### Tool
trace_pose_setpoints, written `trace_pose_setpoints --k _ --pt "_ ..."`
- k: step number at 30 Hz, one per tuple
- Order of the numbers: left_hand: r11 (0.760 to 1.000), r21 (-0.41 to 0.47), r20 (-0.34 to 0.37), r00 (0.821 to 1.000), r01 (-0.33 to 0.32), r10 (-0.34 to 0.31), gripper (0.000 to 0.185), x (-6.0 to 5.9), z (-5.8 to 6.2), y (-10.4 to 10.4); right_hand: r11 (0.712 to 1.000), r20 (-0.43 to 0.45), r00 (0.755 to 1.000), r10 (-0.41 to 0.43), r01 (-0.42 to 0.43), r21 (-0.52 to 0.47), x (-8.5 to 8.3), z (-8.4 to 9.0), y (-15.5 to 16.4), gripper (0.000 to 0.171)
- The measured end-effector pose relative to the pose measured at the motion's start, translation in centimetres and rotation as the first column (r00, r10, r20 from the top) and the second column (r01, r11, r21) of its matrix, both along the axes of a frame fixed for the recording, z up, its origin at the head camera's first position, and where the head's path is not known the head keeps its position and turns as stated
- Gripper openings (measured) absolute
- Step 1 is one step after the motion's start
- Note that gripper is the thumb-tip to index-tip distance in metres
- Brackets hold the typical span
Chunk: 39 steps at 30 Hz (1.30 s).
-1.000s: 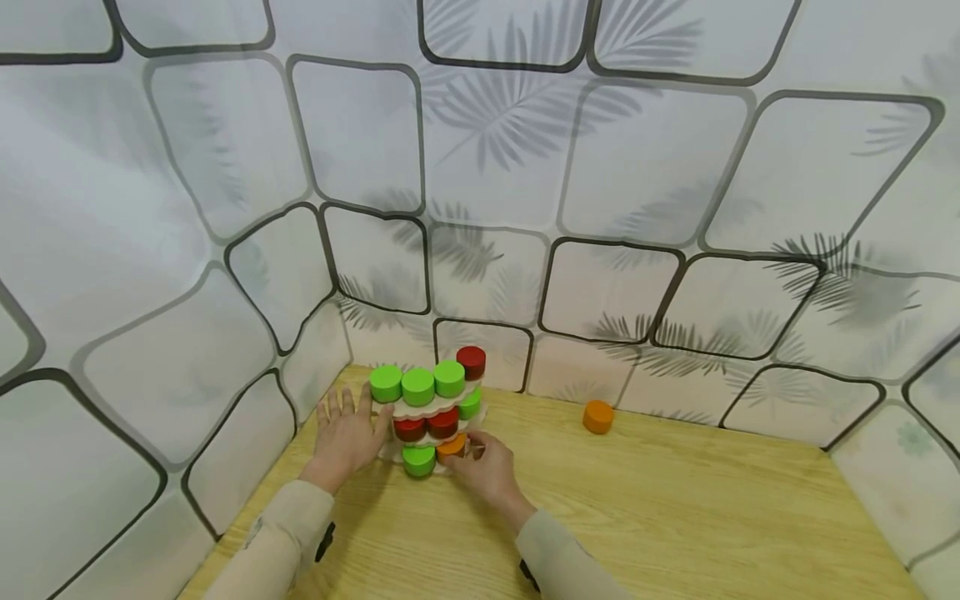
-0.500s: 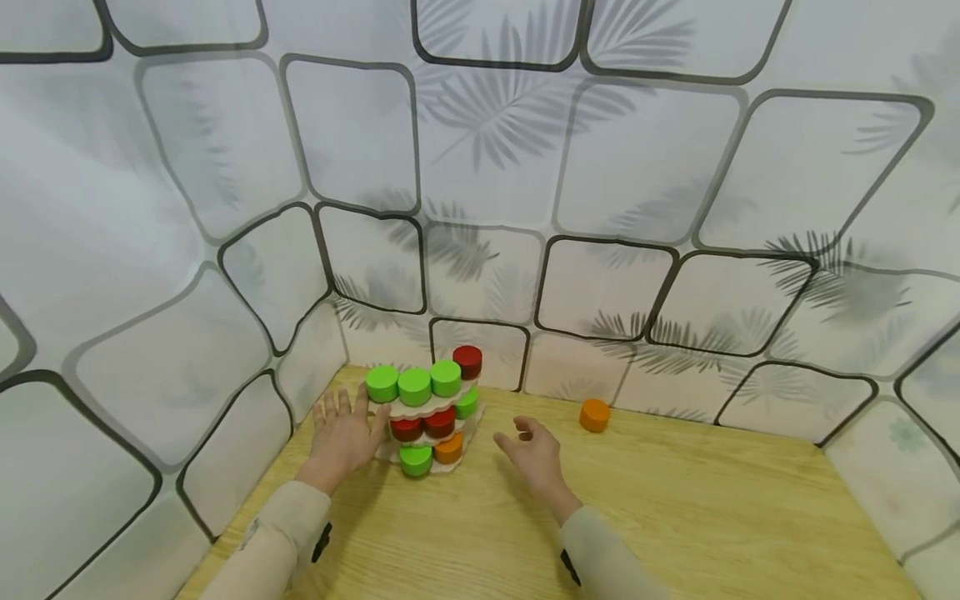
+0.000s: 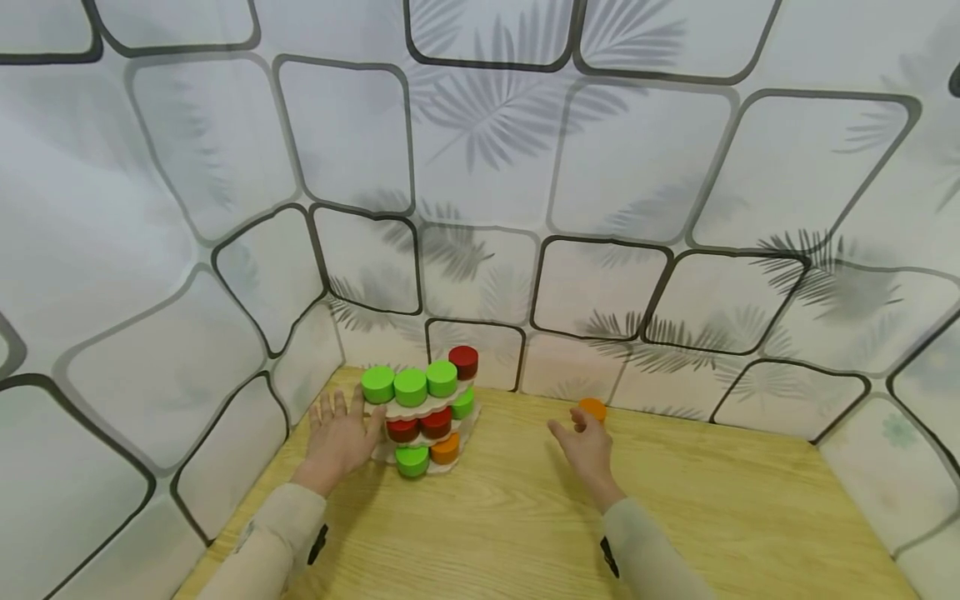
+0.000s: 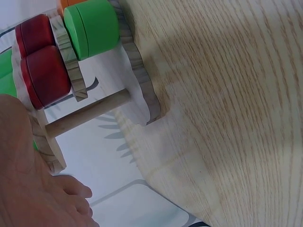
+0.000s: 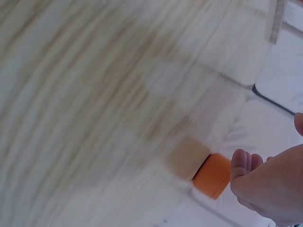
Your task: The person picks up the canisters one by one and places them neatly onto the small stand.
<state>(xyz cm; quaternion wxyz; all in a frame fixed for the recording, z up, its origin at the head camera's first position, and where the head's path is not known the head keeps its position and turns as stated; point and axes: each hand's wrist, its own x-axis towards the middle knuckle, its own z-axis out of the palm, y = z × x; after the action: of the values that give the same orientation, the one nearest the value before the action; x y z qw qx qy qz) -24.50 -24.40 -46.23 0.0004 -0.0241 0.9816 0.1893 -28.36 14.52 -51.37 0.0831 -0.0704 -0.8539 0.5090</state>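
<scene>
The orange disc [image 3: 593, 408] lies by the back wall, just beyond your right hand [image 3: 583, 452], whose loosely spread fingers hold nothing, so a hasty reach could knock it rolling, while your flat, open left hand [image 3: 339, 437] could tip the tiered stack [image 3: 426, 414].

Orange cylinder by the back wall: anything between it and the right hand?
Nothing visible. The right hand is open just in front of the orange cylinder, with only bare table between them; the tiered stand sits well left.
</scene>
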Motion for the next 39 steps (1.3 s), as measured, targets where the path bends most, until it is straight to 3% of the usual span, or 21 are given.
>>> trace_pose_setpoints --k 6,12,17,24,39 --pt "1.0 -0.003 -0.005 1.0 0.003 -0.003 0.082 0.0 0.0 -0.1 0.999 -0.01 1.0 -0.03 0.03 0.012 -0.3 -0.1 1.4 0.062" --pt "1.0 -0.013 -0.014 1.0 -0.002 0.001 0.081 0.1 0.0 0.0 0.992 -0.069 0.992 -0.108 0.112 0.055 -0.8 -0.4 2.5 0.059" --pt "1.0 -0.023 -0.033 0.999 -0.002 0.001 0.081 0.1 0.2 0.1 0.987 -0.061 0.988 -0.143 0.147 0.058 -1.4 -0.2 3.3 0.062" --pt "0.999 -0.036 -0.039 0.999 0.0 -0.002 0.081 0.3 0.2 0.2 0.988 -0.009 0.988 -0.151 0.152 0.018 -2.2 0.0 4.0 0.066" --pt "0.999 -0.036 -0.038 0.999 -0.005 0.003 0.08 0.3 0.2 0.1 0.993 0.058 0.992 -0.113 0.112 0.026 -3.6 -1.3 5.0 0.075"
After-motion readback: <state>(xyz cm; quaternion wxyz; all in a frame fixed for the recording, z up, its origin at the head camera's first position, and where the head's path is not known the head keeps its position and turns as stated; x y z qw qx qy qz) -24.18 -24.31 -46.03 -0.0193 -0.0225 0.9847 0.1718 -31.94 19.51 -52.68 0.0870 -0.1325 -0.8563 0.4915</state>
